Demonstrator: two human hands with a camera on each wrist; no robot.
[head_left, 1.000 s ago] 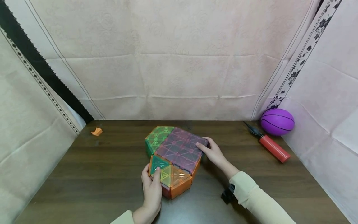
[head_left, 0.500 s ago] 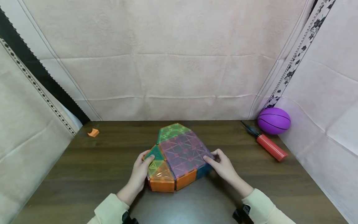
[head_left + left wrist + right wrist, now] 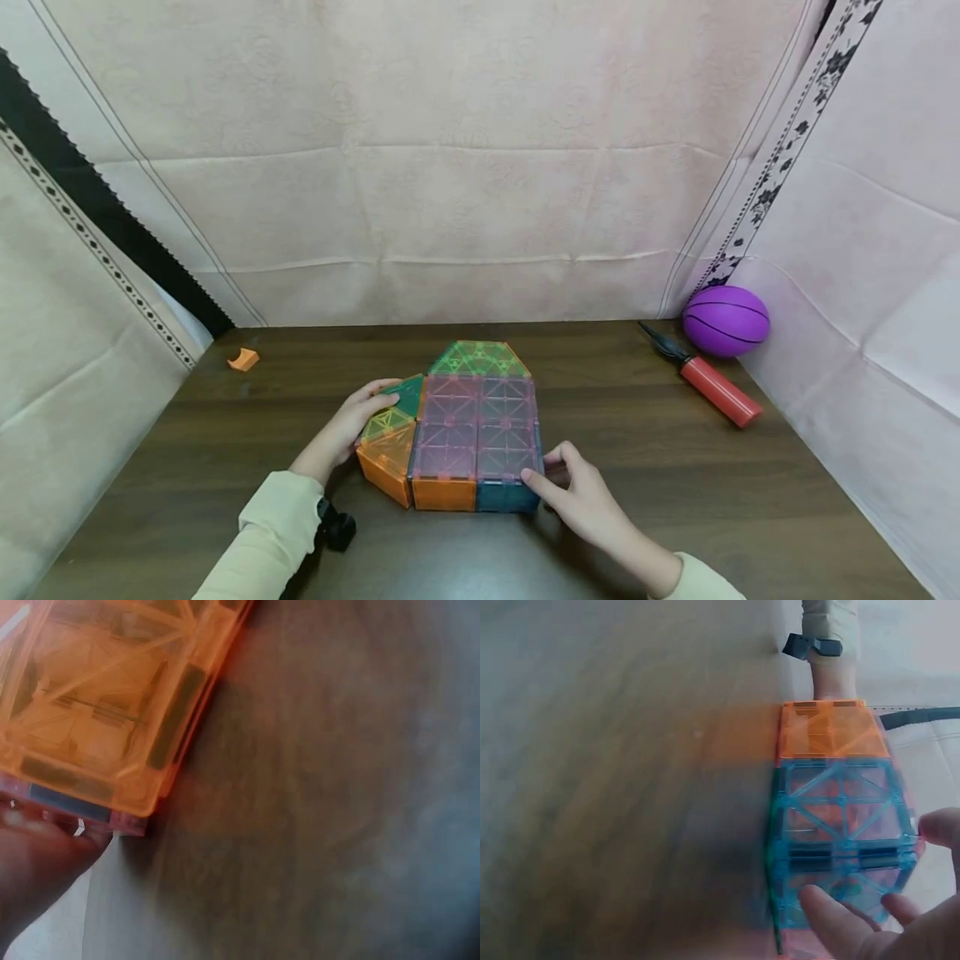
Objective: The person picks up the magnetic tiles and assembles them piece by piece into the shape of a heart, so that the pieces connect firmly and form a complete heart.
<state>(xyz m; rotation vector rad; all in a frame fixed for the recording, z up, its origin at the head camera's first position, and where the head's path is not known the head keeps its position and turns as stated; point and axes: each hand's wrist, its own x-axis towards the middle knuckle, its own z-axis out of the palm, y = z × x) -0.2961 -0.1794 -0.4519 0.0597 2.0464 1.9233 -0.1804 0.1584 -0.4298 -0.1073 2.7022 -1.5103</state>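
Note:
A low block built of see-through magnetic tiles (image 3: 450, 417) sits on the wooden table. Its top has purple squares, green pieces at the far end and teal, yellow and orange triangles on the left. My left hand (image 3: 345, 425) grips the left side, thumb over the teal triangle; the other fingers are mostly hidden. At the near right corner, my right hand (image 3: 581, 496) holds the block with the thumb on the top edge. The right wrist view shows its fingertips against a blue side tile (image 3: 840, 802). Orange side tiles (image 3: 97, 697) fill the left wrist view's upper corner.
To the right lie a purple ball (image 3: 726, 321) and a red hand pump (image 3: 720, 392) with a black nozzle. A small orange piece (image 3: 243, 359) is at the far left. Pale cloth (image 3: 465, 208) rises behind the table and along both sides.
The tile block has turned clockwise, its green end moving from far left to straight ahead. My left hand has gone left and away from me, my right hand nearer to me.

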